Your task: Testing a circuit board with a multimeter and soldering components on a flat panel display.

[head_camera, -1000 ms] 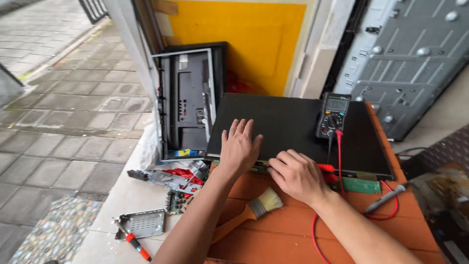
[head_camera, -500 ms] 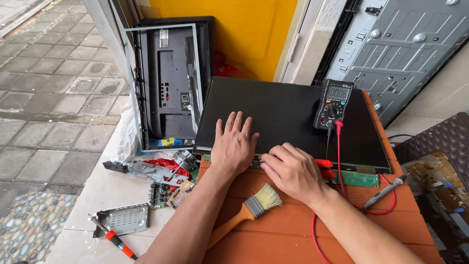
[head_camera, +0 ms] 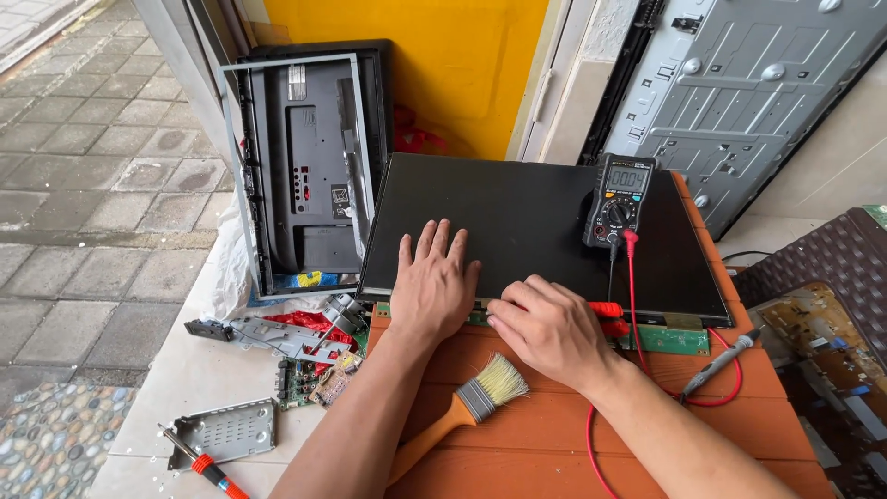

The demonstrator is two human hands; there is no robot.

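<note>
The left hand [head_camera: 431,285] lay flat, fingers spread, on the near edge of the black panel [head_camera: 527,217], holding nothing. The right hand [head_camera: 545,328], curled, gripped a red probe [head_camera: 605,310] at the green circuit strip [head_camera: 670,338] along that edge. A multimeter [head_camera: 620,200] rested on the panel; a paintbrush [head_camera: 467,407] lay on the orange table [head_camera: 739,388].

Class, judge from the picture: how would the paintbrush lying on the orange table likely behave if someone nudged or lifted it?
The paintbrush looks light, being small with a slim wooden handle. Its flat handle and ferrule suggest it would slide on the orange table, not roll. The splayed pale bristles would probably bend easily.
</note>
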